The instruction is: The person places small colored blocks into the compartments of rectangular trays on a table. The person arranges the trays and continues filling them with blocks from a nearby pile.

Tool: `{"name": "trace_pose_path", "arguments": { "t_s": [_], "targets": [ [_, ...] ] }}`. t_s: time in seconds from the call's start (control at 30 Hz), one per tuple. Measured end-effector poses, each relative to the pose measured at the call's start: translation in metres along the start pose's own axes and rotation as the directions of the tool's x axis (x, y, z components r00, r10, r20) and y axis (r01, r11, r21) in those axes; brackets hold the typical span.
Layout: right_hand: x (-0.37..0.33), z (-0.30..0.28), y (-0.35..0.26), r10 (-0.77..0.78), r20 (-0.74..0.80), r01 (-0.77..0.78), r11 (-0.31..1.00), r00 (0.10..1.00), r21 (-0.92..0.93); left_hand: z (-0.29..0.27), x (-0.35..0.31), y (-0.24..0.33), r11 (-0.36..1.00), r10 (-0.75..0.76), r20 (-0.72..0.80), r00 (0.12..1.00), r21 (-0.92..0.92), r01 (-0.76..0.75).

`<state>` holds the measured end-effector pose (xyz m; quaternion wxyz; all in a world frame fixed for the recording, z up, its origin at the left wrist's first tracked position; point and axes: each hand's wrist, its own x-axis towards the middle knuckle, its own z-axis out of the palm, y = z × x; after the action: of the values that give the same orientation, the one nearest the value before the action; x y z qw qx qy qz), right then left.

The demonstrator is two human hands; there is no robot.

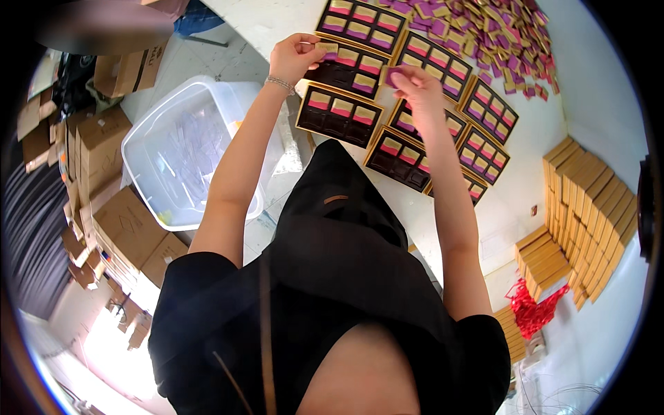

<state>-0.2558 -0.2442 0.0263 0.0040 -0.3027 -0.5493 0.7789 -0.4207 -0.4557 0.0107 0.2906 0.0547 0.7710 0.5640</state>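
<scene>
My left hand (pixel 294 57) is closed, its thumb and fingertips pinching a small gold-and-purple wrapped piece (pixel 328 50) at the left corner of a black, gold-rimmed box (pixel 335 73). Bare compartments show along that box's near row, except for a piece at its right end. Between the fingertips of my right hand (pixel 420 91) is a small purple wrapped piece (pixel 394 77), held just right of the same box. Directly nearer me, another box (pixel 339 126) has gold-and-pink pieces in its far row and dark compartments in its near row. My right forearm partly hides other boxes.
Loose wrapped pieces (pixel 477 34) lie heaped at the far right of the white table (pixel 512 204). Stacked gold-brown boxes (pixel 588 214) and red shredded filler (pixel 536 310) are at the right. A clear plastic bin (pixel 200 152) stands at my left, beside cardboard cartons (pixel 131 221).
</scene>
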Motion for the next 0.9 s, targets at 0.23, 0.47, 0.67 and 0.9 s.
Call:
{"name": "trace_pose_path", "arguments": {
  "t_s": [0.23,0.47,0.67,0.9],
  "targets": [
    [0.008,0.061,0.014,0.032,0.080,-0.032,0.999,0.996,-0.004,-0.020,-0.024,-0.017,0.965,0.038,-0.118,0.992,0.261,-0.006],
    [-0.002,0.058,0.033,-0.465,0.107,0.402,0.601,0.879,-0.691,-0.016,-0.018,-0.039,0.910,0.096,-0.204,0.974,0.414,-0.003],
    [-0.014,0.080,0.030,-0.691,0.220,0.583,0.348,0.689,-0.734,0.003,-0.016,-0.056,0.770,0.272,-0.371,0.888,0.637,0.030],
    [-0.004,0.078,0.060,-0.745,0.219,0.612,0.304,0.631,-0.730,0.000,-0.008,-0.066,0.975,-0.090,-0.297,0.951,0.168,0.145]
  ]
}}
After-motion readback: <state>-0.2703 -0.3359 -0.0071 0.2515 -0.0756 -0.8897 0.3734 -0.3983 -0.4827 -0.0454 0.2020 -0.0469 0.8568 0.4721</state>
